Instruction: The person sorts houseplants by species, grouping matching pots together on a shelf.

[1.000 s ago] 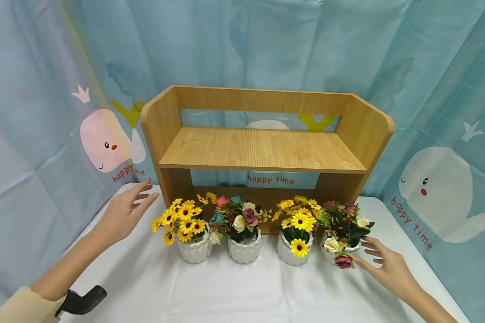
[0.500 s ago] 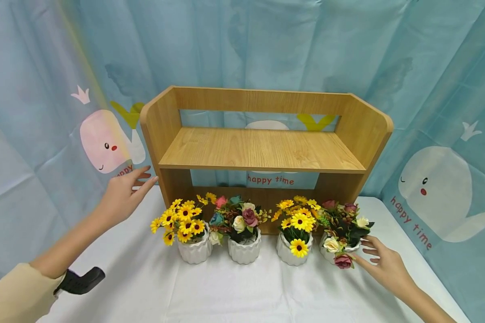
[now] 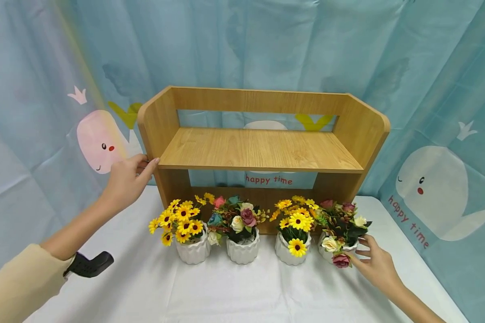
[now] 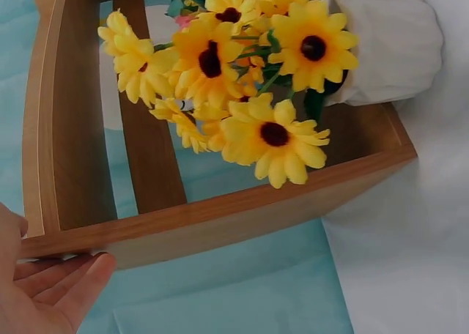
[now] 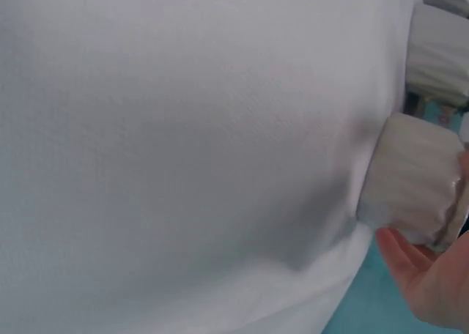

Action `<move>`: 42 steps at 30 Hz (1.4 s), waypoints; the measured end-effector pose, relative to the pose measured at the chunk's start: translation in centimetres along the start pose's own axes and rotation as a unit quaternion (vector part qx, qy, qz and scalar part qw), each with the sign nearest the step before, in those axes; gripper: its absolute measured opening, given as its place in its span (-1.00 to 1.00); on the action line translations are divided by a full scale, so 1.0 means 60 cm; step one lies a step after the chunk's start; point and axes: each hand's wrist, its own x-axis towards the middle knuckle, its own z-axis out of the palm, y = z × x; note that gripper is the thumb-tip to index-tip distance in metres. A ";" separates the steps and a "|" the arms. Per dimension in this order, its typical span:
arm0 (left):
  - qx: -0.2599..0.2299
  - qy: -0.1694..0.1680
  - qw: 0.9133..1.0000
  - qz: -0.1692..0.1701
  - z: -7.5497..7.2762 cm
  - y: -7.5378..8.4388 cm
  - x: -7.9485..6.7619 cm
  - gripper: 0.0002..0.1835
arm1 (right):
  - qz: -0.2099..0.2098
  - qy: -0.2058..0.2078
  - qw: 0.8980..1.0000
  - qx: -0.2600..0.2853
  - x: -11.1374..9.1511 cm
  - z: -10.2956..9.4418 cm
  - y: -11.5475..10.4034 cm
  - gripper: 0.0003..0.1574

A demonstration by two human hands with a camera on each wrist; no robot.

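Observation:
My left hand [image 3: 127, 181] is at the left side panel of a two-tier wooden shelf [image 3: 262, 148]. Its thumb reaches over the panel's front edge while the other fingers [image 4: 69, 286] lie along the outer face. On the right, my right hand [image 3: 373, 264] grips the rightmost white pot [image 5: 414, 176], thumb toward the front and fingers on its right side. Roses and dark leaves [image 3: 341, 224] fill that pot, and a mauve rose [image 3: 341, 261] droops over the thumb. The lower fingers [image 5: 399, 257] touch the pot's side in the right wrist view.
Three more white pots line the shelf's front: left yellow daisies [image 3: 183, 220], mixed roses [image 3: 242, 220] and right yellow daisies [image 3: 297, 222]. A white cloth [image 3: 234, 296] covers the table. Blue printed curtain [image 3: 266, 45] hangs behind and at both sides.
My left hand has risen and moved right, from beside the shelf onto its left panel. The right hand has closed slightly further round the rightmost pot, which stays in place.

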 end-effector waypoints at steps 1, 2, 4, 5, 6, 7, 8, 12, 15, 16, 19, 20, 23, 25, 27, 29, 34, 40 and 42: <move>-0.001 0.005 1.000 0.001 0.000 0.001 0.002 -0.67 | 0.001 0.001 1.000 0.006 -0.001 0.002 0.001 -0.18; -0.003 0.008 1.000 0.003 0.001 0.001 0.003 -0.68 | 0.001 0.002 1.000 0.010 -0.002 0.004 0.001 -0.16; -0.003 0.010 1.000 0.001 0.000 0.001 0.005 -0.69 | 0.007 0.005 1.000 0.021 -0.004 0.008 0.002 -0.11; -0.003 0.010 1.000 0.001 0.000 0.002 0.006 -0.69 | 0.011 0.006 1.000 0.026 -0.005 0.011 0.003 -0.09; -0.003 0.010 1.000 0.000 -0.001 0.002 0.006 -0.69 | 0.017 0.005 0.999 0.031 -0.006 0.013 0.003 -0.05; -0.002 0.010 1.000 -0.001 -0.001 0.002 0.006 -0.69 | 0.025 0.002 0.999 0.035 -0.006 0.015 0.003 0.00; -0.002 0.009 1.000 -0.003 -0.001 0.003 0.006 -0.69 | 0.034 -0.003 0.999 0.039 -0.008 0.018 0.002 0.05; -0.002 0.003 1.000 -0.010 -0.001 0.003 0.007 -0.69 | 0.095 -0.033 0.993 0.063 -0.010 0.030 0.003 0.19; 0.001 0.001 1.000 -0.014 -0.003 0.004 0.007 -0.68 | 0.122 -0.046 0.989 0.071 -0.007 0.041 0.005 0.18; 0.002 0.001 1.000 -0.015 -0.003 0.005 0.007 -0.68 | 0.125 -0.048 0.989 0.069 -0.006 0.045 0.007 0.17; 0.004 0.000 1.000 -0.016 -0.004 0.006 0.006 -0.68 | 0.116 -0.040 0.991 0.046 -0.003 0.055 0.012 0.11; 0.004 0.001 1.000 -0.015 -0.004 0.007 0.006 -0.69 | 0.107 -0.033 0.993 0.036 -0.001 0.058 0.015 0.11; 0.003 0.000 1.000 -0.016 -0.004 0.008 0.006 -0.69 | 0.075 -0.013 0.997 0.006 0.006 0.068 0.021 0.21; 0.002 -0.001 1.000 -0.016 -0.004 0.009 0.006 -0.69 | 0.055 0.000 0.998 -0.004 0.011 0.073 0.024 0.29; 0.001 -0.002 1.000 -0.016 -0.003 0.008 0.006 -0.69 | 0.051 0.005 0.999 -0.005 0.016 0.076 0.025 0.36; 0.003 -0.001 1.000 -0.014 -0.002 0.007 0.007 -0.69 | 0.057 0.006 0.998 -0.007 0.017 0.078 0.026 0.36; 0.004 0.003 1.000 -0.010 -0.002 0.004 0.007 -0.69 | 0.089 0.012 0.996 -0.011 0.014 0.079 0.024 0.29; 0.003 0.000 1.000 -0.009 -0.002 0.005 0.007 -0.70 | 0.101 0.020 0.995 -0.010 0.005 0.073 0.019 0.15; 0.004 0.002 1.000 -0.006 -0.002 0.006 0.007 -0.71 | 0.096 0.017 0.995 -0.015 0.002 0.070 0.018 0.12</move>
